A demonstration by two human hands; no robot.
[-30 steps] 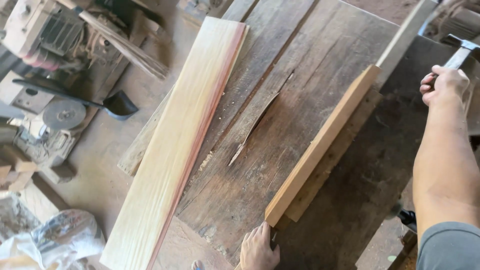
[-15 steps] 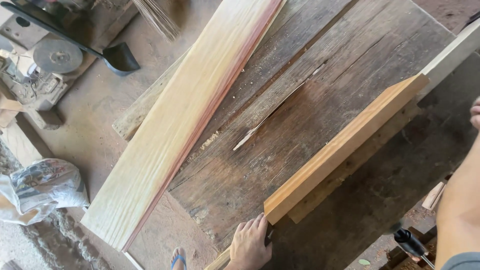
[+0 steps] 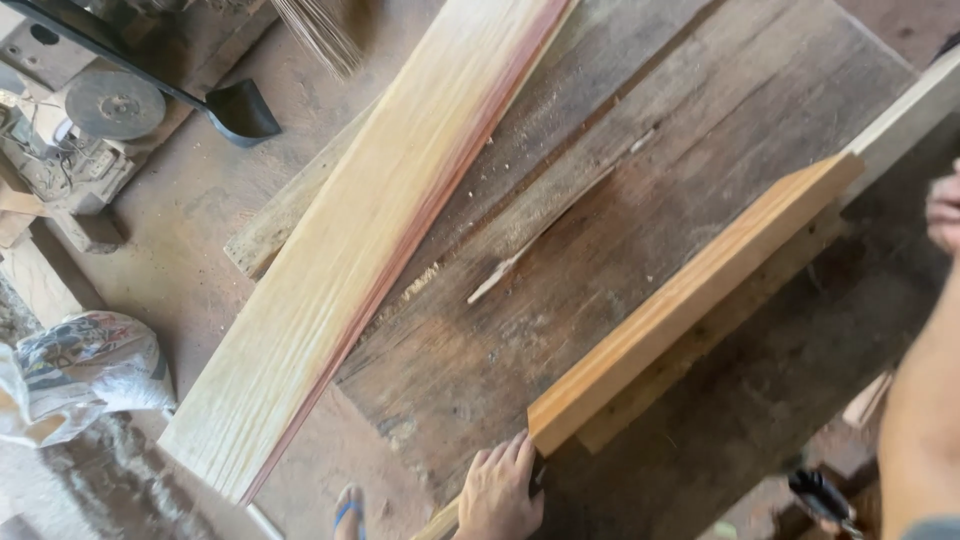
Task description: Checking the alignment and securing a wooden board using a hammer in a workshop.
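The left hand (image 3: 500, 495), at six o'clock in the view, lay with its fingers extended and curled lightly against the near end of an orange-brown board (image 3: 690, 300); it touched the board's end and the table edge without closing round either. That board stood on edge across the dark plank table (image 3: 640, 120) and ran from six o'clock toward two o'clock, where its far end met a pale grey strip of wood (image 3: 905, 120) leading off the frame. The right hand (image 3: 945, 210) showed only as a few knuckles at the three o'clock edge, well apart from the board, and whether its fingers were open or closed could not be told; its forearm (image 3: 920, 420) filled the four o'clock corner. A long pale plank (image 3: 370, 230) with a reddish edge lay slantwise from twelve o'clock to seven o'clock, resting on the table and overhanging the dusty floor. A splinter of wood (image 3: 500, 280) lay between plank and board. At nine o'clock on the floor sat a crumpled whitish sack (image 3: 90, 365) with faint printed patches, too blurred to make out. At ten o'clock stood a machine with a round grey disc (image 3: 115, 105), and beside it a dark shovel blade (image 3: 240, 110). A foot in a blue sandal (image 3: 348, 510) showed at six o'clock.
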